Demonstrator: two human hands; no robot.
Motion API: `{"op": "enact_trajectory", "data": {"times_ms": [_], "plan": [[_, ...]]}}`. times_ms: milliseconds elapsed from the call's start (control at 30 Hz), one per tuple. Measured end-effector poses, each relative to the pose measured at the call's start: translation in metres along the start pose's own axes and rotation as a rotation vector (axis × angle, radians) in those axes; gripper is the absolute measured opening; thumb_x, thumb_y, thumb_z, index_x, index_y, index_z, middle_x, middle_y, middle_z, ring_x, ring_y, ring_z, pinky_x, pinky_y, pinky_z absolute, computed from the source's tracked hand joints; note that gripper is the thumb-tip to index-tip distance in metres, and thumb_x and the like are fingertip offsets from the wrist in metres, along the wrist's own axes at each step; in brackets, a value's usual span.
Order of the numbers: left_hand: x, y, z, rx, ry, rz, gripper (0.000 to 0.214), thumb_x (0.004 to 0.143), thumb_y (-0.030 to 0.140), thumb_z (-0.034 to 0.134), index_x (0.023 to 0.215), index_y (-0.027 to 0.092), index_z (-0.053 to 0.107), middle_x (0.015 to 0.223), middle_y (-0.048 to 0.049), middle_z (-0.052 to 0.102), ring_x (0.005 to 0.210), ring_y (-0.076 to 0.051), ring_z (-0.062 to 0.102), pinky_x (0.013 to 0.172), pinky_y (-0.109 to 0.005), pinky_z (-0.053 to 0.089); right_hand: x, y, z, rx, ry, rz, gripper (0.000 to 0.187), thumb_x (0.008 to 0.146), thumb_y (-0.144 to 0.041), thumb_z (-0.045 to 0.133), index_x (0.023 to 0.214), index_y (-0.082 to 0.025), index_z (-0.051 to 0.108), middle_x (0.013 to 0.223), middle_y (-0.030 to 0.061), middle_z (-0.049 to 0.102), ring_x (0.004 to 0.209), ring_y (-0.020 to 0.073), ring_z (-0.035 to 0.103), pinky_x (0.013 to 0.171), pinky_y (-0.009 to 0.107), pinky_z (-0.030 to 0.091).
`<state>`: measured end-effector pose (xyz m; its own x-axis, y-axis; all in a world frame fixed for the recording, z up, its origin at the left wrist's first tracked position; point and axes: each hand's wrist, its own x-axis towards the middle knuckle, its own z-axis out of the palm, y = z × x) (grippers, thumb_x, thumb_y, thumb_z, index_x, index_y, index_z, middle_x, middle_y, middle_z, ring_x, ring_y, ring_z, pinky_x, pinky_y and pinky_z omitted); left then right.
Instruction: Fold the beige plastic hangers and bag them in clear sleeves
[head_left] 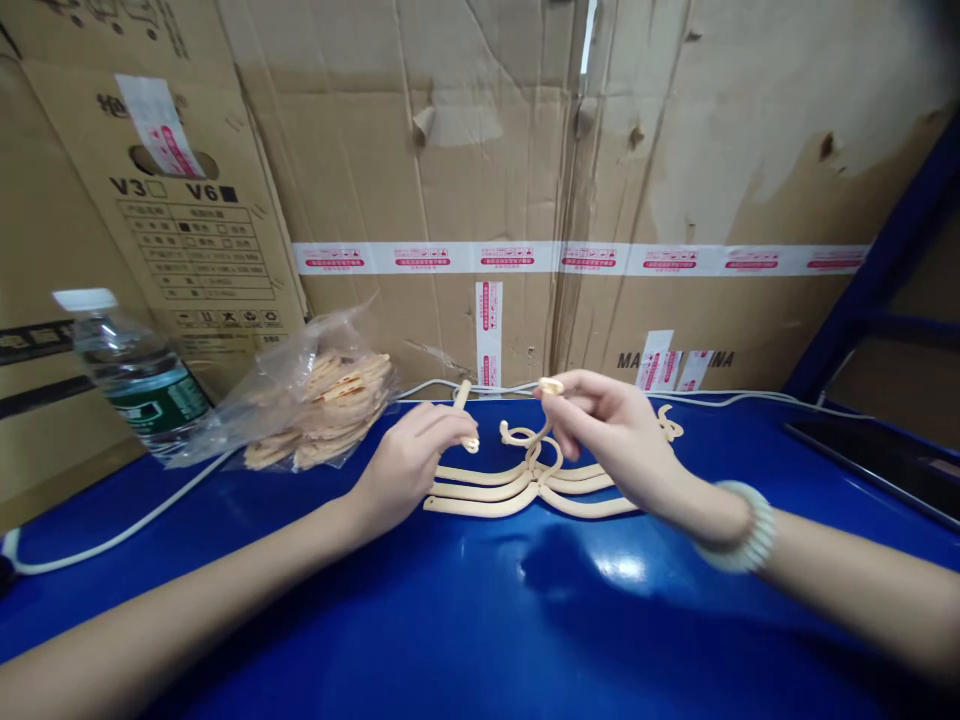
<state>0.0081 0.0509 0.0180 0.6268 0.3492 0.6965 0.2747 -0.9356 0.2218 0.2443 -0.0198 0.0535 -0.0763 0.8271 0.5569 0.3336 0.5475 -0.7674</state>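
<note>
Beige pieces point(551, 385) pinched in left fingers point(450, 431) and right fingers point(589, 384), bottle point(146, 372), plastic bag point(259, 372), cardboard point(427, 190) behind

Matt strips point(480, 509) (smooth), glossy tabletop point(450, 630).

On the cardboard carton at left point(217, 190), "V3" is printed beside an unfilled square and "V6" beside a filled black one, above a printed table point(199, 250) in Chinese too small to be read and a row of small handling symbols point(229, 317). On the cardboard behind the table point(465, 160), "MA" and "NA" are shown in black capitals, the letters between being partly covered by tape strips point(658, 362). Red Chinese lettering and pictograms are repeated along the white packing tape point(465, 258); the green bottle label point(165, 410) cannot be read.
</note>
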Motion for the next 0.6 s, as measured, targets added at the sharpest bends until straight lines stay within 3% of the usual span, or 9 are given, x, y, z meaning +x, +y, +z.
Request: {"op": "enact_trajectory", "data": {"times_ms": [133,233,433,600], "plan": [[-0.002,0.045,0.007,-0.119,0.009,-0.013,0.030,0.099,0.008,0.036,0.099,0.018,0.064,0.105,-0.0085,0.068,0.096,-0.018,0.064,0.083,-0.030,0.050,-0.044,-0.012,0.003,0.387,0.028,0.266,0.025,0.086,-0.041,0.070,0.090,-0.017,0.066,0.059,0.0010,0.069,0.053,0.0117,0.062,0.051,0.021,0.048],[-0.005,0.066,0.014,-0.320,0.010,-0.278,0.028,0.099,0.016,0.041,0.094,0.020,0.068,0.092,-0.0043,0.070,0.083,-0.018,0.065,0.075,-0.027,0.050,-0.060,-0.004,0.007,0.466,0.076,0.346,0.023,0.082,-0.039,0.075,0.088,-0.017,0.069,0.070,0.0052,0.074,0.062,0.0145,0.067,0.053,0.022,0.052],[-0.010,0.069,0.023,-0.678,0.062,-0.736,0.016,0.086,0.034,0.065,0.088,0.021,0.075,0.095,-0.0046,0.076,0.088,-0.023,0.070,0.078,-0.031,0.054,-0.069,0.008,0.010,0.584,0.057,0.286,0.016,0.086,-0.033,0.069,0.094,-0.021,0.074,0.085,0.0074,0.076,0.080,0.0197,0.070,0.063,0.028,0.058],[-0.017,0.066,0.031,-0.869,0.103,-0.911,0.022,0.076,0.035,0.079,0.089,0.020,0.071,0.092,-0.0055,0.076,0.087,-0.023,0.071,0.079,-0.034,0.054,-0.074,0.009,0.014,0.570,0.072,0.336,0.019,0.086,-0.039,0.070,0.089,-0.020,0.074,0.080,0.0064,0.072,0.071,0.0176,0.068,0.057,0.026,0.055]]}}
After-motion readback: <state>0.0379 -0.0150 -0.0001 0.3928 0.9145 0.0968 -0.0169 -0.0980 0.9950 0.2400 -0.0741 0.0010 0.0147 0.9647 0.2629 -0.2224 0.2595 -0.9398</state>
